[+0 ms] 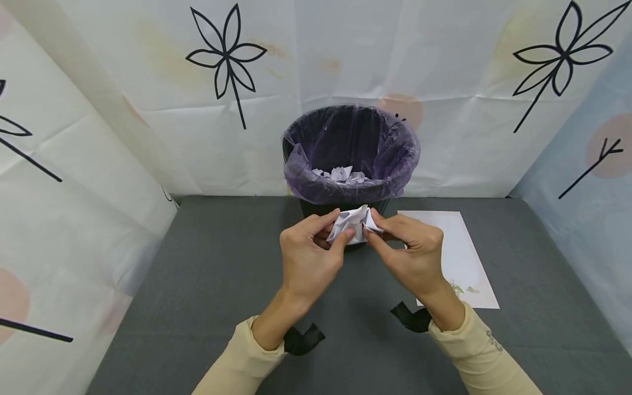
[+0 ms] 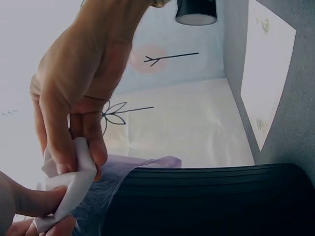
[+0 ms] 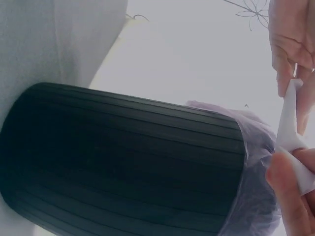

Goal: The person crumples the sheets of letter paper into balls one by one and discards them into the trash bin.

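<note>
A crumpled piece of white paper (image 1: pixel 351 224) is held up between both hands in front of the trash bin. My left hand (image 1: pixel 312 255) pinches its left side between thumb and fingers. The right side is pinched by my right hand (image 1: pixel 413 249). In the left wrist view the folded paper (image 2: pixel 81 184) shows creased edges between the fingertips, and the right wrist view has the same paper (image 3: pixel 290 123) at its right edge. Behind the hands stands the black trash bin (image 1: pixel 316 208), lined with a purple plastic bag (image 1: pixel 316 175). Crumpled papers (image 1: pixel 342 174) lie inside it.
A white sheet with a small green print (image 1: pixel 466 263) lies flat on the dark grey table (image 1: pixel 222 274), right of the bin and partly behind the right hand. White patterned cloth (image 1: pixel 148 71) hangs behind and at the sides. Black straps (image 1: pixel 305 340) hang at both wrists.
</note>
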Demonstrator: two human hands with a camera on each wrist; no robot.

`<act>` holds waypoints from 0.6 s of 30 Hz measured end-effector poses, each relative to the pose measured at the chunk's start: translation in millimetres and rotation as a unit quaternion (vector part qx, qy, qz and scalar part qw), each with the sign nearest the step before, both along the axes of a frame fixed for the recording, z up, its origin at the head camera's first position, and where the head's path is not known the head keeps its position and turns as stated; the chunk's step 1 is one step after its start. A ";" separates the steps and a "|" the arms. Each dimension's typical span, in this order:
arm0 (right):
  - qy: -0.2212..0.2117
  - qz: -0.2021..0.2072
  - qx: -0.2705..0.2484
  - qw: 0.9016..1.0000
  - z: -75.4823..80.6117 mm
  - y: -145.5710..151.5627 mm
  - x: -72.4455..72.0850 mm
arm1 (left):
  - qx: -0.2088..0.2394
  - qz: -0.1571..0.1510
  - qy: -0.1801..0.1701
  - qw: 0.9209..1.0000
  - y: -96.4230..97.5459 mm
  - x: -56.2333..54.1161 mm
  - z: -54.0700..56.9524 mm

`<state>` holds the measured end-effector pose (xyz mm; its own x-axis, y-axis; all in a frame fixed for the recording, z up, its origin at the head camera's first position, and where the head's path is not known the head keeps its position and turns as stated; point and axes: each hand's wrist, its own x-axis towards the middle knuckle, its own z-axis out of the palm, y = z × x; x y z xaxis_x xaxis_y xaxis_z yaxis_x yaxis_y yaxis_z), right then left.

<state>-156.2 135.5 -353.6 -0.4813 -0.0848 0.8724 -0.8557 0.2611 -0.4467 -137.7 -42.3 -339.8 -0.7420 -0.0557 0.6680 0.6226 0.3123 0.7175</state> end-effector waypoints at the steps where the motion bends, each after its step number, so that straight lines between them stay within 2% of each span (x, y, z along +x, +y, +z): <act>1: 0.006 -0.014 0.013 1.000 0.0 -0.4 0.5 | -0.005 0.008 0.002 1.000 0.9 0.1 0.1; 6: 0.030 -0.051 0.069 0.996 0.7 -0.7 3.2 | -0.004 0.025 -0.006 1.000 3.5 -1.5 0.2; 8: 0.033 -0.038 0.089 0.995 1.5 1.8 3.4 | 0.008 0.019 -0.013 1.000 2.9 -3.3 0.2; 12: -0.007 0.056 0.101 0.993 3.2 11.5 1.4 | 0.034 -0.009 -0.040 0.999 -1.3 -6.9 1.0; 15: -0.063 0.145 0.087 0.984 3.9 18.6 0.0 | 0.054 -0.041 -0.073 0.995 -7.8 -9.7 2.8; 18: -0.086 0.202 0.077 0.973 4.1 21.8 -0.8 | 0.085 -0.089 -0.115 0.986 -14.9 -12.8 5.8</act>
<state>-157.0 157.3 -349.4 -0.5194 -0.4209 0.7437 -0.8184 -0.0054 -0.5746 -150.6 -57.2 -334.0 -0.8810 -0.0075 0.4731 0.4712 0.0764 0.8787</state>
